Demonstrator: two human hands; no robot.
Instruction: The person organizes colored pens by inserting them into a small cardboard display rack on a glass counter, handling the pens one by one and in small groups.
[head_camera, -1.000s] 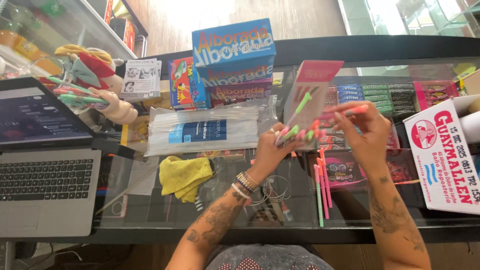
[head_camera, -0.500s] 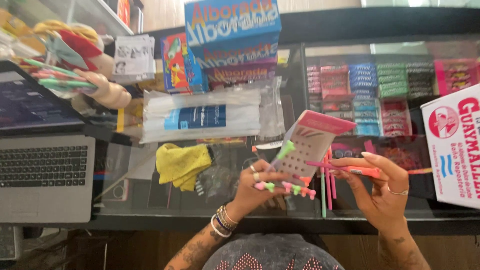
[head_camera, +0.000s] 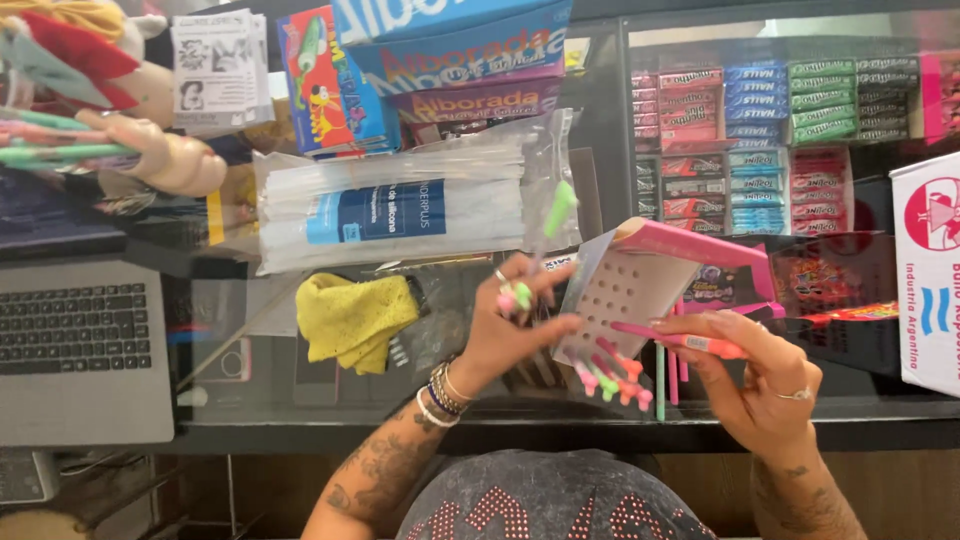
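While the pink display box (head_camera: 650, 285) sits tilted above the glass counter (head_camera: 250, 420), just right of centre in the view, its pale perforated face turns toward the person and a few pens with pink and green caps (head_camera: 610, 378) poke out of the holes along its lower edge. At nine o'clock from the box, the left hand (head_camera: 510, 325) is closed around a small bunch of pens (head_camera: 535, 265), one with a green cap rising past the fingers, and its fingertips touch the box's left edge. At five o'clock from the box, the right hand (head_camera: 760, 375) pinches a single pink pen (head_camera: 680, 340) between thumb and fingers, the pen lying almost level with its tip at the perforated face. More loose pens (head_camera: 668, 375) lie on the glass just under the box. Farther out, at nine o'clock, a crumpled yellow cloth (head_camera: 350, 320) rests on the counter, and a clear bag of white sticks (head_camera: 400, 210) lies at ten o'clock. A laptop (head_camera: 80, 345) sits far off at nine o'clock, blue cartons (head_camera: 450, 50) stand at eleven o'clock, and rows of small candy packs (head_camera: 760, 130) show under the glass at one o'clock.
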